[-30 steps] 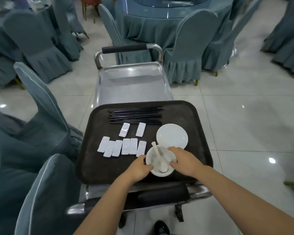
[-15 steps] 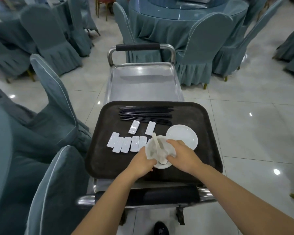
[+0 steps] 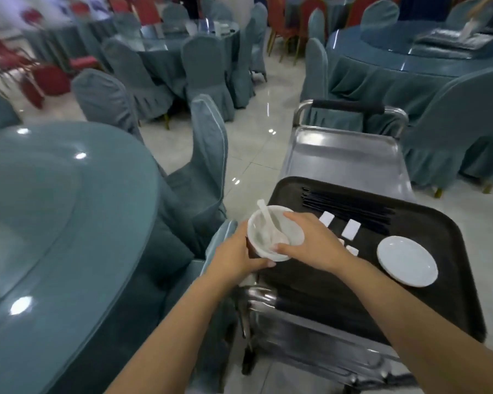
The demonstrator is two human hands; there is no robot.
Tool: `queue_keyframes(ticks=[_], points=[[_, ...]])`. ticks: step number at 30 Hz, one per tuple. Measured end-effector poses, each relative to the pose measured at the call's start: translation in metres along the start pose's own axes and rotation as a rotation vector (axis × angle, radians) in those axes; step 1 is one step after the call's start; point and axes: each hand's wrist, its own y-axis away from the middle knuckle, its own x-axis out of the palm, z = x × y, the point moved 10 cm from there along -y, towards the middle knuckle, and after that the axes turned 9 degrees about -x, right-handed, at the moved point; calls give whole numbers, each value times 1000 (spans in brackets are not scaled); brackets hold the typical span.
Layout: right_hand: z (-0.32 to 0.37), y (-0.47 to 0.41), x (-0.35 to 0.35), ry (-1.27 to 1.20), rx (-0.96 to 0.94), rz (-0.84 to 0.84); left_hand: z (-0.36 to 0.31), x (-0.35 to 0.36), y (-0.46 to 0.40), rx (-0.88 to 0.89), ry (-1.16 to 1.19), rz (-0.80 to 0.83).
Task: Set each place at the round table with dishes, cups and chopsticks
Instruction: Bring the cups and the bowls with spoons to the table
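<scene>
A: What is held, and by which hand?

B: A white bowl (image 3: 273, 233) with a white soup spoon (image 3: 268, 223) lying in it is gripped by both hands. The left hand (image 3: 235, 255) is curled round its near-left side from below; the right hand (image 3: 315, 244) is laid over its right rim, fingers bent onto the edge. Nothing else is held by either.

A: Where is the bowl placed?

B: It is lifted clear of the dark brown tray (image 3: 439, 314), above the tray's nine-o'clock edge, over the gap beside a teal-covered chair (image 3: 208, 155).

A: What is left on the tray?

B: Black chopsticks (image 3: 345, 207) are bundled at twelve o'clock. White chopstick rests (image 3: 350, 229) are seen near the centre, some hidden by the right hand. A white saucer (image 3: 407, 260) is set at about three o'clock, well apart from the bowl.

A: And the tray itself?

B: It is carried on a steel trolley (image 3: 345, 157), whose bare shelf is shown beyond it at twelve o'clock.

A: Where is the round table?

B: The round table (image 3: 54, 209), teal-clothed with a glass top, is seen at nine o'clock of the bowl, beyond the chair. More teal-draped tables and red chairs (image 3: 49, 75) are seen farther off, blurred.
</scene>
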Motion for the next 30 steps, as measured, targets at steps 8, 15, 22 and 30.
queue_keyframes(ticks=[8,15,22,30], points=[[156,-44,113,-89,-179,82,112,-158,84,-119,98,-202],[279,-59,228,-110,-355,291,221,-261,167,-274,60,-364],[368,-63,325,-96,-494,498,309,-326,235,-379,96,-489],[441,-87,416,-81,-628,617,388,-374,277,-489,149,-593]])
